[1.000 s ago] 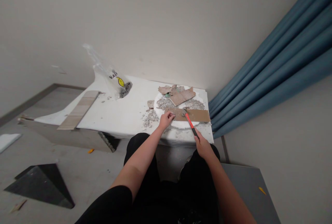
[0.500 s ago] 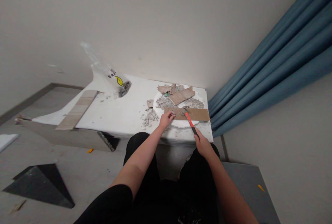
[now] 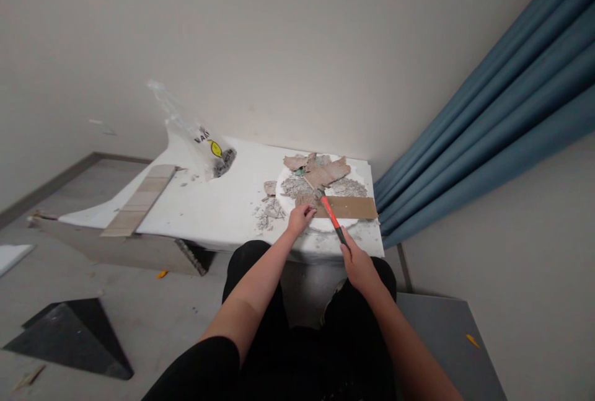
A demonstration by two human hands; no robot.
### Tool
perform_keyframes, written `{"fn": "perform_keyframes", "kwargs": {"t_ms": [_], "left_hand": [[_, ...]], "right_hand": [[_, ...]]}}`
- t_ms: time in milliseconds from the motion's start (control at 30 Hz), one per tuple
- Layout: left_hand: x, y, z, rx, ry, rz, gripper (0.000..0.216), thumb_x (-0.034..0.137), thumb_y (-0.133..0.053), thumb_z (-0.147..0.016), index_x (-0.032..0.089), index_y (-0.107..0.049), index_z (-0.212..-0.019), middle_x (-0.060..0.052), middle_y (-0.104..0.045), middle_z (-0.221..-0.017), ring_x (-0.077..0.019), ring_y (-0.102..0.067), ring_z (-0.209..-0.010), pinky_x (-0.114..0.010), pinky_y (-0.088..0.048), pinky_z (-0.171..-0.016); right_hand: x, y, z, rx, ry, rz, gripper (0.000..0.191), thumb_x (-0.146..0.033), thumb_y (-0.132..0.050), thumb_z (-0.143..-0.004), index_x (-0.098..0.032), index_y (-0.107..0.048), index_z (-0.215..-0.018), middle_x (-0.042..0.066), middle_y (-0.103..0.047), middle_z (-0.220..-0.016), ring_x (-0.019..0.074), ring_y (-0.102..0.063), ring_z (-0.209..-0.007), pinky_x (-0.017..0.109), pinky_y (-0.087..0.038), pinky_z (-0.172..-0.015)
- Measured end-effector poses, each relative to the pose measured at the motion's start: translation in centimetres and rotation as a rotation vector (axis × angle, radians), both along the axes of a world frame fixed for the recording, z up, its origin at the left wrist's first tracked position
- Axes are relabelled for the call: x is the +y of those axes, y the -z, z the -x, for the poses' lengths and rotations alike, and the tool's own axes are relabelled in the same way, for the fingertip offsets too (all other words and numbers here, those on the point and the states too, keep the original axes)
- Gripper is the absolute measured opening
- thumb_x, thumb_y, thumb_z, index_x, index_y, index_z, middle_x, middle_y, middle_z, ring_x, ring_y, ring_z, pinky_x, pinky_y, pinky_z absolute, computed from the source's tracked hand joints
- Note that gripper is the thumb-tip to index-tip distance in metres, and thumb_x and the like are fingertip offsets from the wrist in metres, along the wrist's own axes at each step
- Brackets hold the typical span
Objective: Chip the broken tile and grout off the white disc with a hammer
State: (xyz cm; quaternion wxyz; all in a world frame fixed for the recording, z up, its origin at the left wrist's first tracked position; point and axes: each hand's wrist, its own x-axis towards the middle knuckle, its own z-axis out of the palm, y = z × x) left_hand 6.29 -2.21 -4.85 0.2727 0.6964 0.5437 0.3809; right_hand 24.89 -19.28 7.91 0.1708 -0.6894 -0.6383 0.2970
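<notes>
My right hand [image 3: 357,261] is wrapped round the black grip of a hammer [image 3: 331,213] with a red and black handle. The hammer's metal head is low over the left part of a brown strip [image 3: 351,207], which looks like cardboard. Close to the head, my left hand [image 3: 301,218] rests at the strip's left end with its fingertips pinched; what they hold is too small to make out. Under the strip lies a round white board [image 3: 284,193] covered partly with grey crumbs. Torn brown pieces [image 3: 329,171] are heaped on its far side.
The board stands on a white-covered low table [image 3: 237,202]. A clear plastic bag [image 3: 199,147] with dark bits and a striped brown strip [image 3: 139,199] are to the left. Blue curtains [image 3: 493,97] hang at right. A folded black sheet [image 3: 74,339] lies on the floor.
The hammer and my right hand have shifted left, so the head is nearer my left hand's fingertips. My left hand stays at the strip's end. The view has tilted slightly.
</notes>
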Motion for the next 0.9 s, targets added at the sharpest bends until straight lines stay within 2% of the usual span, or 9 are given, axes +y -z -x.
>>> {"fn": "perform_keyframes", "kwargs": {"t_ms": [233, 433, 700, 900], "left_hand": [[0.1, 0.6, -0.2, 0.008, 0.009, -0.027, 0.013, 0.031, -0.065, -0.087, 0.019, -0.068, -0.084, -0.002, -0.068, -0.072, -0.0155, -0.060, -0.067, -0.026, -0.044, -0.068], [0.1, 0.8, -0.1, 0.058, 0.003, -0.025, 0.017, 0.032, -0.065, -0.087, 0.018, -0.066, -0.078, -0.001, -0.066, -0.069, -0.0150, -0.058, -0.065, -0.024, -0.042, -0.064], [0.4, 0.8, 0.0, 0.028, 0.017, -0.016, 0.015, 0.028, -0.069, -0.085, 0.018, -0.066, -0.074, 0.001, -0.060, -0.064, -0.0140, -0.054, -0.063, -0.024, -0.040, -0.063], [1.2, 0.8, 0.2, -0.059, 0.062, -0.074, 0.014, 0.024, -0.074, -0.080, 0.016, -0.066, -0.071, -0.001, -0.056, -0.078, -0.0119, -0.051, -0.066, -0.025, -0.043, -0.066]], "right_hand": [[-0.6, -0.4, 0.1, -0.103, 0.017, 0.036, 0.059, -0.034, -0.034, -0.103, -0.030, -0.027, -0.161, 0.010, -0.074, -0.116, 0.0301, -0.072, -0.100, 0.036, -0.053, -0.083], [-0.7, -0.3, 0.5, -0.094, -0.003, 0.058, 0.057, -0.032, -0.034, -0.103, -0.030, -0.030, -0.160, 0.010, -0.071, -0.126, 0.0293, -0.070, -0.107, 0.036, -0.052, -0.087], [-1.2, 0.5, 0.4, -0.104, -0.014, 0.029, 0.057, -0.031, -0.034, -0.103, -0.027, -0.029, -0.160, 0.010, -0.069, -0.129, 0.0278, -0.070, -0.109, 0.034, -0.052, -0.089], [-0.9, 0.3, 0.2, -0.140, -0.023, 0.043, 0.058, -0.033, -0.033, -0.104, -0.030, -0.025, -0.161, 0.010, -0.070, -0.127, 0.0296, -0.071, -0.105, 0.036, -0.052, -0.086]]}}
